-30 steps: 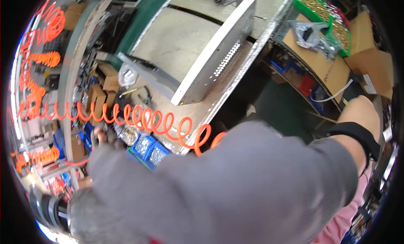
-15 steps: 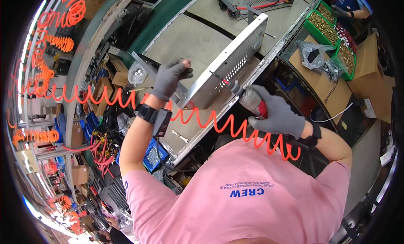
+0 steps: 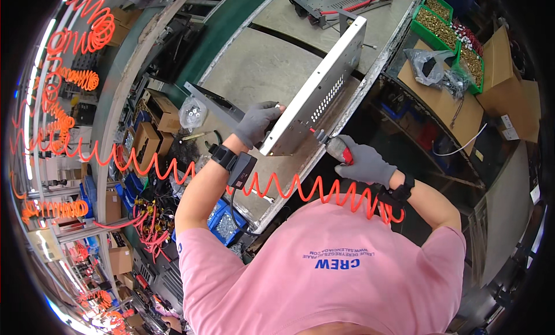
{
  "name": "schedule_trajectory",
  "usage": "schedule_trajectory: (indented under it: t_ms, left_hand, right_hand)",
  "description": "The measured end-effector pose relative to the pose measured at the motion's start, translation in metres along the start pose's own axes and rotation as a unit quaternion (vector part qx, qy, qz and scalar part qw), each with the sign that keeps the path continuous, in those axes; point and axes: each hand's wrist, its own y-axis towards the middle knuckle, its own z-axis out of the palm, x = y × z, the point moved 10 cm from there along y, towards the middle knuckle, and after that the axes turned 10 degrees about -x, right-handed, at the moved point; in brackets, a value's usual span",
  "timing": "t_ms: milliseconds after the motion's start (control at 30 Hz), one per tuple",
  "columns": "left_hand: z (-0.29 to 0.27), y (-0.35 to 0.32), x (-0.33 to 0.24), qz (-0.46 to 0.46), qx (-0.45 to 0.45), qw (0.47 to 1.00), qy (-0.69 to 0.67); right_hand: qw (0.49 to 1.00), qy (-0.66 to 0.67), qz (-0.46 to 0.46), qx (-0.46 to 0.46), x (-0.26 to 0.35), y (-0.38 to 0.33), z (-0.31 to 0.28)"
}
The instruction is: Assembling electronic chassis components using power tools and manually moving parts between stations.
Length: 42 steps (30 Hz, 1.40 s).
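A long grey metal panel [image 3: 318, 95] with vent holes stands on its edge on the grey workbench [image 3: 260, 63]. My left hand [image 3: 256, 122], in a grey glove, grips the panel's near end. My right hand [image 3: 365, 163], also gloved, is closed around a red-handled power screwdriver [image 3: 334, 150]. The driver's tip touches the panel's lower side face near that end. An orange coiled air hose [image 3: 277, 187] runs across below both wrists. A black device is strapped to my left wrist [image 3: 234, 161].
Green bins of small screws [image 3: 445, 26] and a clear plastic bag [image 3: 430, 66] sit on cardboard at the right. Another metal chassis [image 3: 335, 0] lies farther back. Cardboard boxes [image 3: 153, 132], a bag of parts [image 3: 192, 112] and blue bins [image 3: 222, 225] crowd the left.
A second ago something grey close to the camera covered the lower view. Since then both hands have come onto the panel, the left gripping its end and the right bringing the screwdriver to it.
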Motion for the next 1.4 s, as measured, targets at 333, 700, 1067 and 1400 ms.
schedule_trajectory:
  t_ms: [333, 700, 1067, 1400]
  left_hand:
    - [0.001, 0.0, 0.0, 0.004, 0.003, 1.0, -0.028]
    - [0.004, -0.006, -0.007, 0.016, -0.007, 1.0, 0.015]
    - [0.002, -0.002, -0.003, 0.023, 0.001, 0.999, 0.028]
    - [0.004, 0.002, 0.003, 0.003, 0.04, 0.998, 0.043]
  right_hand:
    - [1.0, -0.009, -0.008, -0.004, 0.002, 0.0, 0.007]
    - [0.999, -0.012, -0.035, -0.038, 0.0, 0.006, 0.008]
    - [0.998, 0.0, -0.046, -0.044, -0.001, 0.009, 0.01]
    - [0.997, 0.08, 0.004, 0.011, 0.007, 0.007, 0.012]
